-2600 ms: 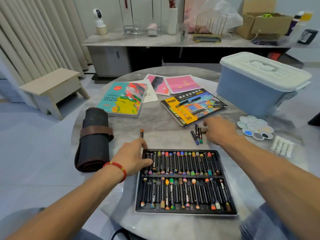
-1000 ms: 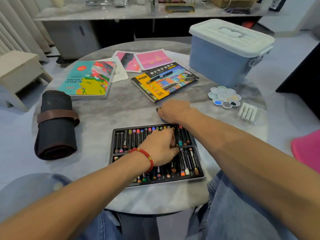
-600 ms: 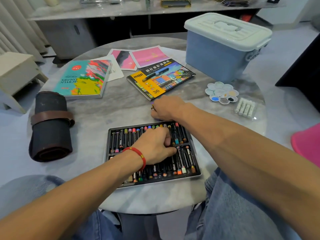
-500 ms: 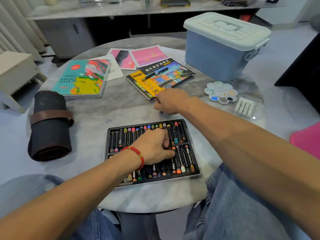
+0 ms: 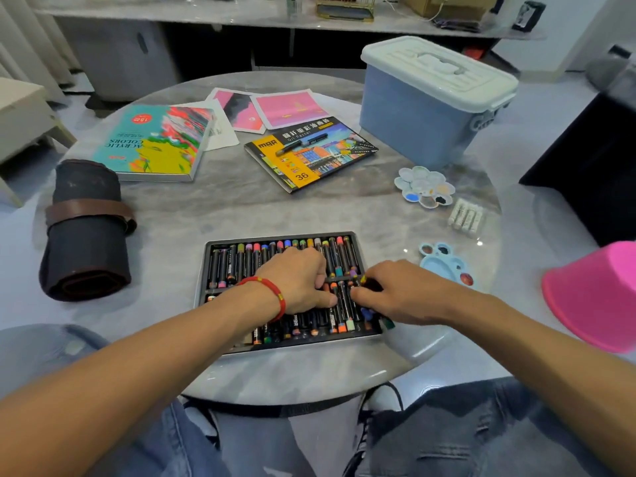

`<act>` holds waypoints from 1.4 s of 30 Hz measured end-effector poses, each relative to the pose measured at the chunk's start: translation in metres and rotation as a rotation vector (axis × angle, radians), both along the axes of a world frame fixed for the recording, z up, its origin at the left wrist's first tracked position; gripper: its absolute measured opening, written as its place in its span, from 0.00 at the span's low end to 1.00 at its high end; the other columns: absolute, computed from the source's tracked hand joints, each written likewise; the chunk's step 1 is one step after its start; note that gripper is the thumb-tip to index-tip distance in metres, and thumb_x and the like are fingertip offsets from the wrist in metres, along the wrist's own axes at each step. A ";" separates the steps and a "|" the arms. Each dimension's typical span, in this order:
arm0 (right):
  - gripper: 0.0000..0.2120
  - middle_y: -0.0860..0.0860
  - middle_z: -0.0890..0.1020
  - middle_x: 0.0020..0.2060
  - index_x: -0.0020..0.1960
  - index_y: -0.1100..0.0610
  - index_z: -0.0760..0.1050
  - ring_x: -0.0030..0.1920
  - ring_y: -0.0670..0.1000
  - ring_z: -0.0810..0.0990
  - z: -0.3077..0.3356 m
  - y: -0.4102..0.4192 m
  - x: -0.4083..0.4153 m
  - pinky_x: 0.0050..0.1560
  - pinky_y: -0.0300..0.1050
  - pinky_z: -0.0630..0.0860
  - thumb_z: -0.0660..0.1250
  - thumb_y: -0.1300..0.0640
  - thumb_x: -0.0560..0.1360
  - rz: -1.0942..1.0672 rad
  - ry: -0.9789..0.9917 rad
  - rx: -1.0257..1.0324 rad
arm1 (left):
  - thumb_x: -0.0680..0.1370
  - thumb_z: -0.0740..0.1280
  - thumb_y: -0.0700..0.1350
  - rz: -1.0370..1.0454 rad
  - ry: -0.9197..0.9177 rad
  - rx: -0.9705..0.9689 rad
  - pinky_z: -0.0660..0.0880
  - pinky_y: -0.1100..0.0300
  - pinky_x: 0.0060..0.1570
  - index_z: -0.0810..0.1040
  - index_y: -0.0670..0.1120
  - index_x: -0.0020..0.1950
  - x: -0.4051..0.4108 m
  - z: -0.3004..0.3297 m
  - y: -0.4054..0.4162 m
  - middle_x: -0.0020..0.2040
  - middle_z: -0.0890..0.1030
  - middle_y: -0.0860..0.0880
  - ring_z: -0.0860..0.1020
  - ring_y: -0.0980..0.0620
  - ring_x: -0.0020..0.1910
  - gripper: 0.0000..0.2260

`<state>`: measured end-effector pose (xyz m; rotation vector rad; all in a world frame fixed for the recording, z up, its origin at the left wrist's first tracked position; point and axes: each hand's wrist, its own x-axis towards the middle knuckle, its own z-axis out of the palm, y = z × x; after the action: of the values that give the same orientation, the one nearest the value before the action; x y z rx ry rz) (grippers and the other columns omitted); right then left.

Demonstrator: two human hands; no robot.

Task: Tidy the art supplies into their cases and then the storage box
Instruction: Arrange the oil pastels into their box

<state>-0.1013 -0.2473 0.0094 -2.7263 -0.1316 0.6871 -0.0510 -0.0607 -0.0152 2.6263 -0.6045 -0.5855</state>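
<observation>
We note a round marble table (image 5: 241, 215) bearing all items. The largest of them, a blue storage box (image 5: 423, 115) with a pale lid shut, stands at the far right. A dark roll-up case (image 5: 86, 235), strapped in brown, lies at the left edge. An acrylic colours box (image 5: 155, 146) lies at the far left, overlapping a white sheet; beside it lie two pink paintings (image 5: 289, 106). The oil pastel case lid (image 5: 309, 153), marked 36, lies face up in the middle, well apart from its tray.

The pastel tray (image 5: 220, 249) sits at the near edge, centred before us, with two rows of pastels in their slots. Both hands are over its right half. Our left hand (image 5: 296, 280), a red bracelet at its wrist, rests knuckles-up on the rows, fingers curled down among the pastels and thumb lying along them; we cannot tell whether it pinches one. Our right hand (image 5: 402, 290) is at the tray's right edge, fingers curled round a bunch of loose pastels (image 5: 368, 313) whose coloured ends show beneath the fingers.

To the right lie a flower-shaped palette (image 5: 423, 187), a blue palette (image 5: 447, 263) and a pack of white sticks (image 5: 466, 216).
</observation>
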 end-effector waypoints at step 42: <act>0.11 0.51 0.71 0.30 0.39 0.55 0.72 0.30 0.51 0.66 0.013 0.016 0.016 0.30 0.43 0.62 0.67 0.50 0.75 -0.279 0.205 0.262 | 0.72 0.73 0.61 -0.080 0.091 0.144 0.73 0.60 0.35 0.69 0.48 0.34 0.011 0.013 0.012 0.28 0.75 0.51 0.74 0.52 0.27 0.21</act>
<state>-0.0855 -0.2313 0.0227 -2.3487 0.1900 0.7986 -0.0401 -0.0485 -0.0022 2.7007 -0.6646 -0.7961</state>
